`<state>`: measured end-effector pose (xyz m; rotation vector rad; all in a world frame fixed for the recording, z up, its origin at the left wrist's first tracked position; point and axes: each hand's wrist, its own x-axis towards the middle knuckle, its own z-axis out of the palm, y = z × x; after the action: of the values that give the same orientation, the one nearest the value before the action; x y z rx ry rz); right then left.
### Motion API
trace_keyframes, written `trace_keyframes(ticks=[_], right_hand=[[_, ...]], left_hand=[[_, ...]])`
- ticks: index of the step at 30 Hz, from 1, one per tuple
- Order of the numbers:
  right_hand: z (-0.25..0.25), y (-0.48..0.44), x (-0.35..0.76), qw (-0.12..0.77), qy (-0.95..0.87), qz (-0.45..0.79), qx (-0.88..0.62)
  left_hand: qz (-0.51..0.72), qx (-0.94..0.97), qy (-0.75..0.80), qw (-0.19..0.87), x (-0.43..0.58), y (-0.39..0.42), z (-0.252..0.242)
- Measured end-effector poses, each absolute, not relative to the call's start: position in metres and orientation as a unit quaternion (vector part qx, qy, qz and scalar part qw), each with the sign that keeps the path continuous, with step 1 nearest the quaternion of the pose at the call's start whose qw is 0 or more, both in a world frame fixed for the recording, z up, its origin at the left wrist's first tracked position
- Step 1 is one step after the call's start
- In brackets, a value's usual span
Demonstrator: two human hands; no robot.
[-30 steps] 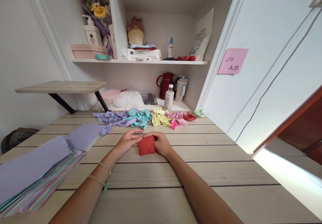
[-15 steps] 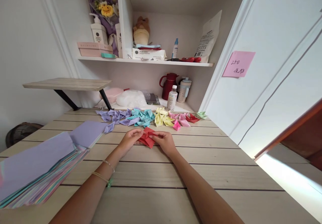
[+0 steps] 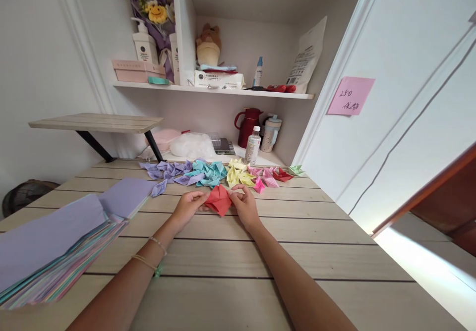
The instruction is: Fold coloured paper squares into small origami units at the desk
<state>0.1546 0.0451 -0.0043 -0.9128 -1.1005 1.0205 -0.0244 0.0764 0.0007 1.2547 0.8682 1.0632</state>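
Observation:
A folded red paper piece (image 3: 219,199) hangs just above the wooden table (image 3: 238,256), pulled out between both hands. My left hand (image 3: 189,206) pinches its left corner and my right hand (image 3: 243,204) pinches its right corner. Behind them lies a row of finished folded paper shapes: purple (image 3: 167,171), blue (image 3: 208,172), yellow (image 3: 238,174), pink (image 3: 262,178), red (image 3: 281,175) and one green (image 3: 295,170). A thick stack of coloured paper sheets (image 3: 55,247) with a purple top sheet lies at my left.
A low wooden riser (image 3: 94,122) stands at the back left. The alcove holds a red jug (image 3: 247,125), a water bottle (image 3: 253,145), a cup (image 3: 269,133) and a plastic bag (image 3: 191,145). A shelf (image 3: 211,89) above carries bottles and boxes. A pink note (image 3: 350,96) sticks on the right wall.
The red paper was a flat square pressed on the table; both hands have lifted it, moved it a little farther away and pulled it open into a pointed shape.

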Motion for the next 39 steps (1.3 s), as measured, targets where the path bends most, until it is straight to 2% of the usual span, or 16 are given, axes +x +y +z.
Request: trace_keyframes(ticks=[6, 10, 15, 23, 28, 34, 39], right_hand=[[-0.0060, 0.0454, 0.1547, 0.579, -0.555, 0.425, -0.421], [-0.0057, 0.0435, 0.1556, 0.530, -0.603, 0.401, -0.440], [-0.0038, 0.0418, 0.1553, 0.535, -0.615, 0.345, -0.465], [-0.0049, 0.0422, 0.1538, 0.536, -0.591, 0.374, -0.472], [-0.0001, 0.0385, 0.1536, 0.521, -0.614, 0.359, -0.472], [-0.0033, 0.0403, 0.1520, 0.516, -0.594, 0.413, -0.458], [-0.0062, 0.0416, 0.1530, 0.495, -0.625, 0.367, -0.480]], left_hand=[[0.493, 0.541, 0.386, 0.562, -0.0251, 0.0763, 0.0023], [0.469, 0.581, 0.382, 0.545, -0.0255, 0.0760, 0.0028], [0.442, 0.614, 0.372, 0.538, -0.0245, 0.0729, 0.0055], [0.403, 0.637, 0.411, 0.513, -0.0242, 0.0701, 0.0068], [0.407, 0.625, 0.417, 0.520, -0.0236, 0.0709, 0.0022], [0.426, 0.625, 0.395, 0.522, -0.0211, 0.0717, 0.0016], [0.435, 0.624, 0.399, 0.512, -0.0198, 0.0690, 0.0039]])
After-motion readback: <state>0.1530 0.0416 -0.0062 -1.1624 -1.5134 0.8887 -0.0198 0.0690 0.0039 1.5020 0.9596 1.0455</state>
